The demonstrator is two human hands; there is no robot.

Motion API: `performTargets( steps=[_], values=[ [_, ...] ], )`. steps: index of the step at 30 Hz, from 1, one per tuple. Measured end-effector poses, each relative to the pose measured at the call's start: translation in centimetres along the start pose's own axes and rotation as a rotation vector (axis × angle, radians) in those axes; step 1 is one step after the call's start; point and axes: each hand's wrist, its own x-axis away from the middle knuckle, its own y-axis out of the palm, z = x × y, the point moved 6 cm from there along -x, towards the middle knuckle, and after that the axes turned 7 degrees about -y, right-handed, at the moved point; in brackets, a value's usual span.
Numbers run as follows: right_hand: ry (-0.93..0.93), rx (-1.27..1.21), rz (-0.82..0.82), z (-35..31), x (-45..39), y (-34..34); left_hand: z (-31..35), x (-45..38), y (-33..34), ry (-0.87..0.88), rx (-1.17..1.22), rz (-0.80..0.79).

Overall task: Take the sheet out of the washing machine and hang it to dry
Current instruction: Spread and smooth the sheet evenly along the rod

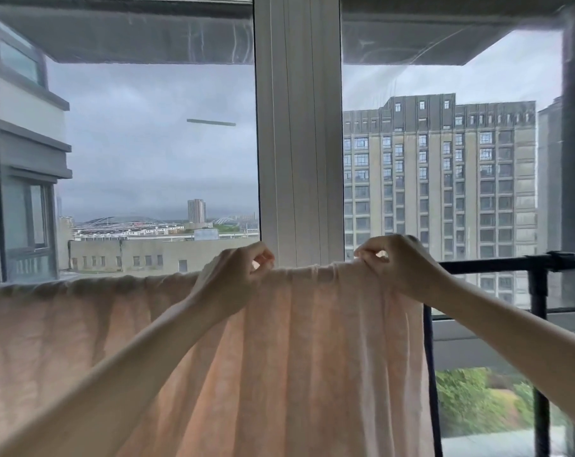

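Note:
A pale pink sheet (306,341) hangs draped over the top bar of a black drying rack (510,261), falling in long folds across the lower half of the view. My left hand (233,275) pinches the sheet's top fold at the bar, left of centre. To the right, my right hand (395,262) pinches the same top edge near the sheet's right end. The bar under the sheet is hidden by the cloth. The washing machine is out of view.
Right behind the rack stands a large window with a white centre post (299,127). The rack's black upright (538,324) and bare bar end stick out to the right of the sheet. Buildings and trees show through the glass.

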Motion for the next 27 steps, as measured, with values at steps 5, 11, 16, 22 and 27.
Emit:
performTargets(
  steps=[5, 11, 16, 22, 27],
  values=[
    [0.014, 0.043, -0.013, 0.6, 1.4, -0.8, 2.7, 0.6, 1.3, 0.153, -0.035, -0.072],
    [0.011, 0.08, -0.032, 2.3, 3.6, -1.8, 4.9, 0.3, 3.1, 0.226, 0.028, -0.015],
    [0.016, 0.019, 0.139, 2.2, 3.6, -2.6, 6.2, -0.2, 3.6, 0.18, 0.063, 0.018],
    [0.125, 0.292, 0.145, 3.8, 1.8, -4.7, 5.9, -1.1, 3.6, 0.123, 0.056, -0.006],
    [0.331, 0.424, 0.066, 7.0, 3.2, -5.8, 4.8, -0.9, 3.0, 0.069, 0.142, 0.054]
  ],
)
